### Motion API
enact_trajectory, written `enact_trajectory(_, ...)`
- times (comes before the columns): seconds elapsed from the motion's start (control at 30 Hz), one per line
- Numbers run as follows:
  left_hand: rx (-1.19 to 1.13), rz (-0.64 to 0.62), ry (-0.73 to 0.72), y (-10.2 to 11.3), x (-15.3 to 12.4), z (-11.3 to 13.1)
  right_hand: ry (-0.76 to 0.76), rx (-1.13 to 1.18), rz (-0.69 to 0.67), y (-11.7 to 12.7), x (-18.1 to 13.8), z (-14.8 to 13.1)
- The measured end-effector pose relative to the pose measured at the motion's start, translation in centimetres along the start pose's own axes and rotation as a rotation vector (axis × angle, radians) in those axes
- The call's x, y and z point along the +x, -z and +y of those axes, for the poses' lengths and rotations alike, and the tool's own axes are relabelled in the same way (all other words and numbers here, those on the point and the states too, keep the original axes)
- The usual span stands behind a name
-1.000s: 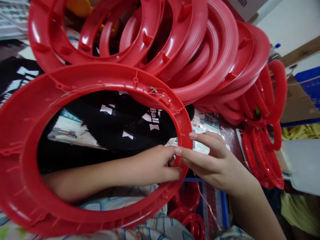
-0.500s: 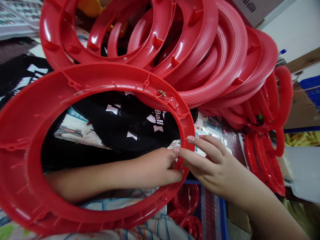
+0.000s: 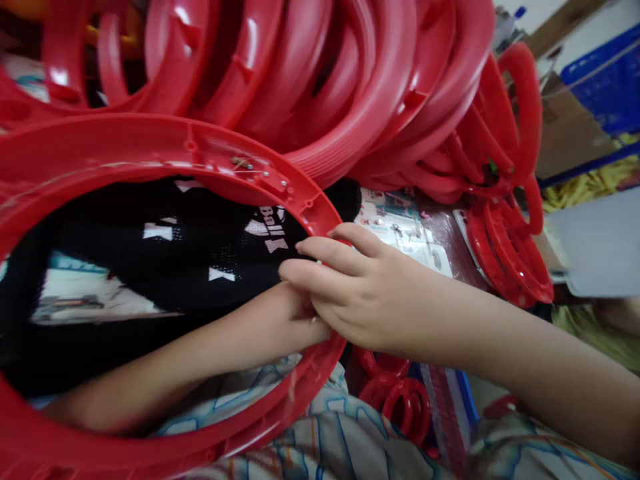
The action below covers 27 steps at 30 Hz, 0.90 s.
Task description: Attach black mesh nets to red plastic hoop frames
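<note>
A large red plastic ring, its ribbed hollow side up, lies tilted over my lap. My left hand reaches through its opening and is closed around the right part of the rim, its fingertips hidden. Over the same part of the rim bends my right hand, its fingers together and their tips close to the left hand. Something small and pale shows by the left thumb, too blurred to name. On the ring's upper right, a small part with thin wires sits in the channel.
Many red rings are heaped behind the held one. Black cloth with white print shows through its opening. More red rings lie at right, small red rings below. A blue crate stands at upper right.
The ring and both hands appear further left in view as the camera has turned right. My right hand has come further over the rim, its fingers now bent closer around it.
</note>
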<state>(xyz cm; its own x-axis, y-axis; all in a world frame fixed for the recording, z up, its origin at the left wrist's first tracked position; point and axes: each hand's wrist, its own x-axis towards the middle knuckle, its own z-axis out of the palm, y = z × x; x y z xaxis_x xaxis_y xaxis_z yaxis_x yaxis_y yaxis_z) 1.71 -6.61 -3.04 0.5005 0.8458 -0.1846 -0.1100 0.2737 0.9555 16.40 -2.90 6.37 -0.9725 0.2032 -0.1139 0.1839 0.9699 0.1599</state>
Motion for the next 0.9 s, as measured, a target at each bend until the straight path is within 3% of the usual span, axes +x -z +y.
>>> enact_trajectory(0.1, 0.001, -0.196, 0.07, 0.1, -0.3, -0.1, -0.067, 0.131, -0.002, 0.0, -0.3, 0.3)
enact_trajectory(0.17, -0.012, -0.242, 0.125, 0.1, -0.5, -0.3, -0.094, 0.192, 0.053, -0.3, -0.8, 0.4)
enact_trajectory(0.33, -0.091, -0.219, 0.116, -0.1, -0.7, -0.8, -0.07, 0.191, 0.227, -1.5, -2.1, 0.4)
enact_trajectory(0.47, -0.099, -0.244, 0.134, -0.2, -0.5, -0.9, -0.054, 0.116, 0.283, -2.0, -2.6, 0.4)
enact_trajectory(0.73, 0.159, -0.244, 0.055, -0.1, -0.3, -0.3, 0.038, -0.038, 0.284, -2.5, -3.1, 0.1)
enact_trajectory(0.9, 0.164, -0.242, 0.005, -0.3, -0.1, -0.1, 0.035, -0.046, 0.218, -2.2, -3.1, -0.2)
